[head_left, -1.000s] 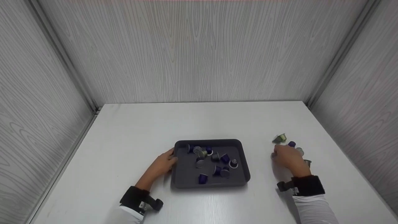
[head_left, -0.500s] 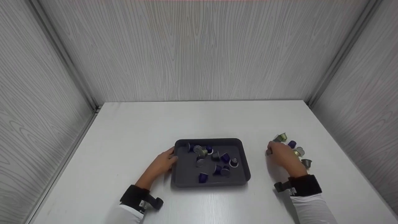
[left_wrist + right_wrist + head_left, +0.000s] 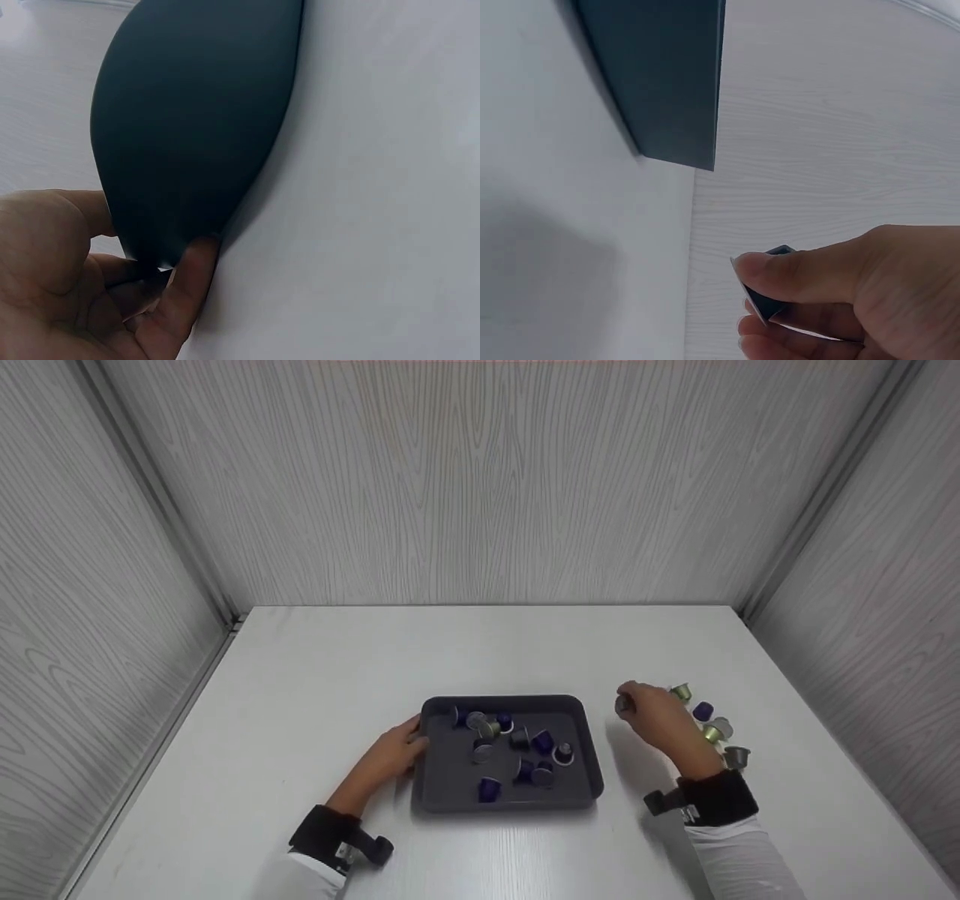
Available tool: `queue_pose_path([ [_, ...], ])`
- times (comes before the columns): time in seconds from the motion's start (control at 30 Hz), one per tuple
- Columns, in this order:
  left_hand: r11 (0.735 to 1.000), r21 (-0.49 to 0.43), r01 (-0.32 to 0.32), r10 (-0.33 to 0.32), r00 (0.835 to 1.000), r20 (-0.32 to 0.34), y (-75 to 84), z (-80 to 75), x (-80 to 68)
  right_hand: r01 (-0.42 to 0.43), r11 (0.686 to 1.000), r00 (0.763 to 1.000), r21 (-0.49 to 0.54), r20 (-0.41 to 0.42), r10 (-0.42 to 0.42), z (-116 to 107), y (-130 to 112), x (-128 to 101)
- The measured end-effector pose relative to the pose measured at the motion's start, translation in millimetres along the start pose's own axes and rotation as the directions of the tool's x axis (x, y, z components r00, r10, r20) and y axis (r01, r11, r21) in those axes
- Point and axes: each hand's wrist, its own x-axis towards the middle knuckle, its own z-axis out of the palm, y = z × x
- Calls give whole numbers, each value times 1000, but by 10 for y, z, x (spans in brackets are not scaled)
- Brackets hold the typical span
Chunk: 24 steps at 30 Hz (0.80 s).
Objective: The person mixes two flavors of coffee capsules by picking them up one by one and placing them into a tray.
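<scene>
A dark grey rectangular tray (image 3: 450, 786) lies mid-table with several blue, grey and green coffee capsules in it. At its left end, my left hand (image 3: 391, 751) grips the wall, thumb at the rim and fingers lower down. The left wrist view shows that same outer tray wall (image 3: 195, 120) between thumb and fingers. My right hand (image 3: 664, 726) is raised over the table, right of the tray. Between thumb and fingers it pinches a dark grey coffee capsule (image 3: 769, 300), partly covered by the thumb.
Loose capsules lie right of my right hand: a green one (image 3: 681, 692), a blue one (image 3: 703, 711), a gold-green one (image 3: 712, 733) and a grey one (image 3: 737, 757). A wood-grain panel (image 3: 480, 487) stands behind the white table (image 3: 247, 720), with side panels left and right.
My right hand has moved left and away from the loose capsules, carrying the dark grey coffee capsule towards the tray. My left hand and the tray have stayed in place.
</scene>
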Motion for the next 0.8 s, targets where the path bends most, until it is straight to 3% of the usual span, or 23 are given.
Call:
queue_pose_path([
  [0.33, 1000, 26, 8, -8, 1000, 2, 2, -3, 3, 73, 997, 997, -33, -3, -73, -100, -287, 277],
  [0.67, 999, 44, -2, 2, 1000, -7, -11, 0, 13, 102, 993, 995, -54, 18, -101, -76, -516, 503],
  [0.8, 1000, 27, 1, -1, 1000, -5, -6, 1, 17, 158, 985, 987, -75, 41, -156, -37, -612, 564],
])
